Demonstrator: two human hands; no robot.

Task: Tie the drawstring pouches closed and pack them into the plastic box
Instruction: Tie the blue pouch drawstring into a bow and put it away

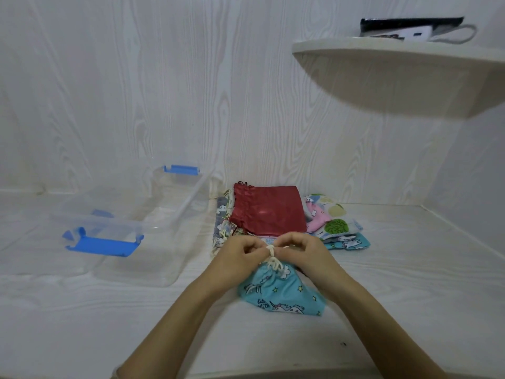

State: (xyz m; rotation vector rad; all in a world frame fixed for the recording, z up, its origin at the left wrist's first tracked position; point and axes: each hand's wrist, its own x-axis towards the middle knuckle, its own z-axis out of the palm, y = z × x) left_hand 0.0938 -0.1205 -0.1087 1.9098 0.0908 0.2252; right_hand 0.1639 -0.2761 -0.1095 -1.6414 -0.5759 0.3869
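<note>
Tying the blue unicorn pouch (284, 292) shut
The left hand (237, 257) and right hand (304, 251) curl tight and pinch its white cord (270, 253) — the pouch rests on the worktop (382, 269), right of the clear plastic box (185, 205).

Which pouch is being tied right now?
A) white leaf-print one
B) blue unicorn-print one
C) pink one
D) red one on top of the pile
B: the left hand and right hand both pinch the white cord at the gathered mouth of the blue unicorn-print pouch. The red pouch lies behind it, with no hand on it.
</note>
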